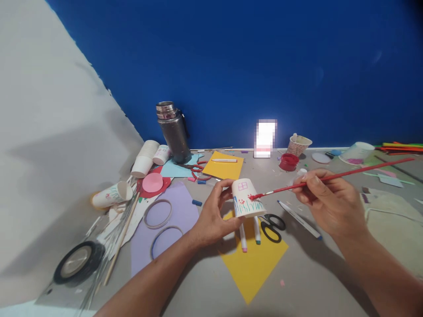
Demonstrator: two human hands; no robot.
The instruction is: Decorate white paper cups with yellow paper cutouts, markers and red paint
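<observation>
The left hand (211, 215) grasps a small paper cup (246, 198) turned upside down, lifted just above the bench (313, 281) near the middle of the scene, its grip wrapped round the left side so the drawn wall faces the person. The cup is white and smooth, tapering toward its flat base on top, with a pink window outline, green grass strokes and small red marks. The right hand (327, 202) pinches a thin red paintbrush (330, 177) like a pen, its long handle slanting up to the right, apparently for fine control; the wet red tip touches the cup's wall. Below the cup lie a yellow paper sheet (254, 268), two white markers (249, 233) and black-handled scissors (272, 226). Farther back stands an open red paint pot (288, 161), within reach of the brush. At far left stands a dented metal flask (173, 132), with stacked paper cups (145, 158) beside it.
</observation>
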